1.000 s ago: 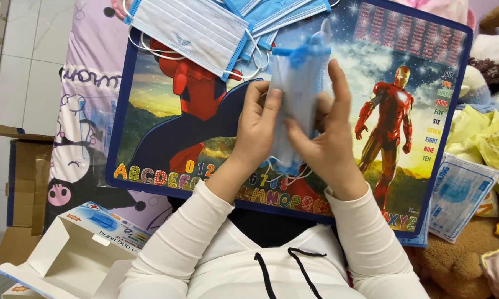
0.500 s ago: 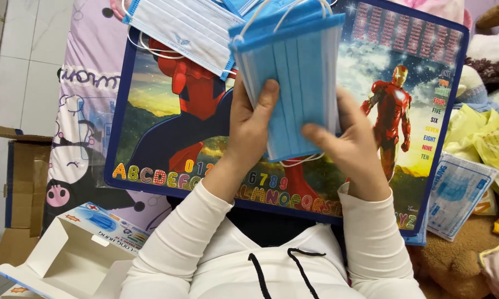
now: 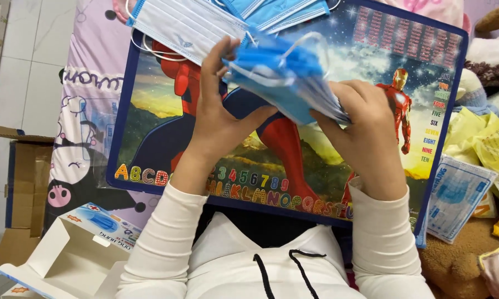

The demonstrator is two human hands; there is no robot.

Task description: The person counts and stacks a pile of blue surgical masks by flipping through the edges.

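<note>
Both grips closed on stack of blue face masks [image 3: 285, 77], held tilted above board so edges square up. Left hand [image 3: 219, 119] pinches left end, thumb under; right hand [image 3: 366, 130] clamps right end. Below: picture board [image 3: 316, 182] across lap. Far: loose masks [image 3: 188, 25]. Near left: open white box [image 3: 67, 260].

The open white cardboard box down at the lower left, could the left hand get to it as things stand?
Probably yes, but not freely: the left hand is busy gripping the stack of blue face masks with the right hand. Nothing lies between it and the open white cardboard box beside the left sleeve.
</note>
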